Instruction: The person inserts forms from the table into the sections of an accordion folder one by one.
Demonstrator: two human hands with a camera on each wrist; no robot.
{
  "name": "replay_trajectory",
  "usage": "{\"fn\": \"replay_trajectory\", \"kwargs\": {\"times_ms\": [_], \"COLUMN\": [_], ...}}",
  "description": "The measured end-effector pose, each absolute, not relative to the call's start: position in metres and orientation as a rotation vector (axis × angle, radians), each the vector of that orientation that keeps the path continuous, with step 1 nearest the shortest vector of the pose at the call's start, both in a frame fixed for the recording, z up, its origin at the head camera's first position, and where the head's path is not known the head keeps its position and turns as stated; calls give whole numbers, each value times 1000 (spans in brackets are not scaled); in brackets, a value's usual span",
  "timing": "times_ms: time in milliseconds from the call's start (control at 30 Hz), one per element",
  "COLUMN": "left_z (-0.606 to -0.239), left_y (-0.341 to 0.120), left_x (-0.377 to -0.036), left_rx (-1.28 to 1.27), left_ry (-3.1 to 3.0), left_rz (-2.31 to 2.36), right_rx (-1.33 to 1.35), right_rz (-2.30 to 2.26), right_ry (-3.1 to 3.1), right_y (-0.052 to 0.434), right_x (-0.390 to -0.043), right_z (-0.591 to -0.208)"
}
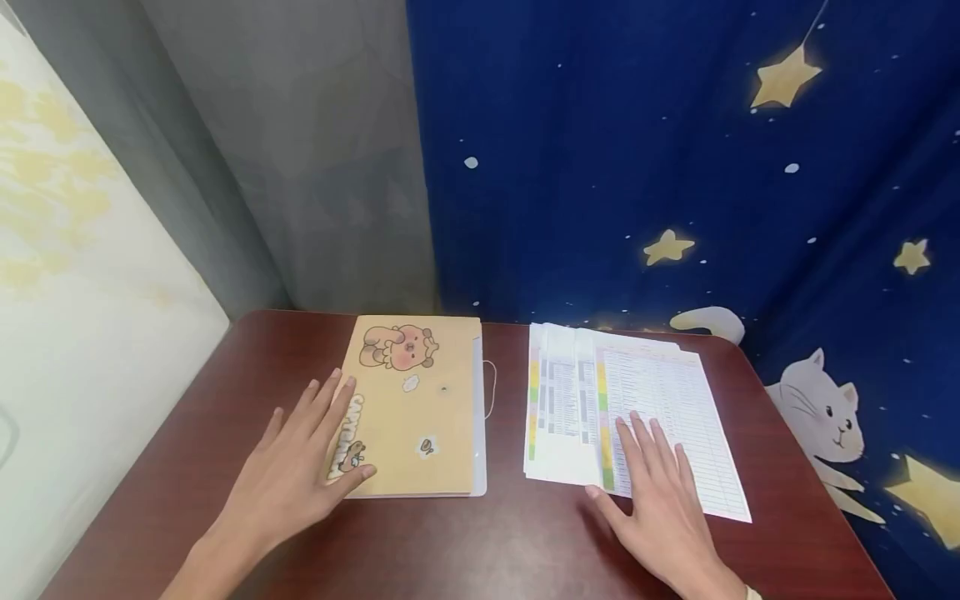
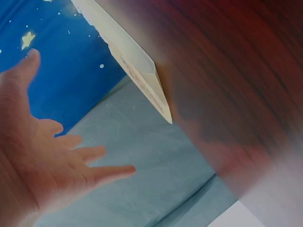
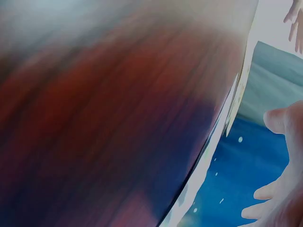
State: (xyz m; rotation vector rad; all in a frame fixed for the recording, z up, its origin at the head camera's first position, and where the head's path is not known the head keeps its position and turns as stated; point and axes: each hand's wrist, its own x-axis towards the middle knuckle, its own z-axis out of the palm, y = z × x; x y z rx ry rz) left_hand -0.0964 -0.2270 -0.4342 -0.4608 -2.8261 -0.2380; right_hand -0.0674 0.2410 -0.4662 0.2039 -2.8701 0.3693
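Observation:
A pale orange folder point(image 1: 450, 408) with bear stickers lies toward the left of the table. My left hand point(image 1: 292, 467) is held over its left edge, fingers spread and straight, thumb reaching across the lower corner. To the right is a fanned stack of printed sheets point(image 1: 675, 387) with tables and yellow, green and purple colour strips. Over the lower part of these sheets is my right hand point(image 1: 660, 496), its fingers extended and holding nothing. The left wrist view shows the left hand point(image 2: 57, 156) raised off the tabletop, with the folder point(image 2: 135, 66) seen nearly edge-on.
A dark red-brown wooden table point(image 1: 457, 550) carries both things. From the folder's right side a thin white elastic cord point(image 1: 493, 392) loops out. Behind the table hang a grey curtain point(image 1: 322, 167) and a blue one point(image 1: 570, 167) with stars; a white patterned surface point(image 1: 97, 292) stands at left.

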Motion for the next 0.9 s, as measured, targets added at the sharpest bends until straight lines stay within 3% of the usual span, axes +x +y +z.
{"fn": "replay_trajectory", "kwargs": {"times_ms": [900], "left_z": [-435], "left_y": [-214], "left_x": [-100], "left_rx": [-503], "left_ry": [-2904], "left_rz": [-434], "right_rx": [370], "right_rz": [475], "right_ry": [-2829], "right_y": [182], "right_x": [-81], "right_z": [-467]}}
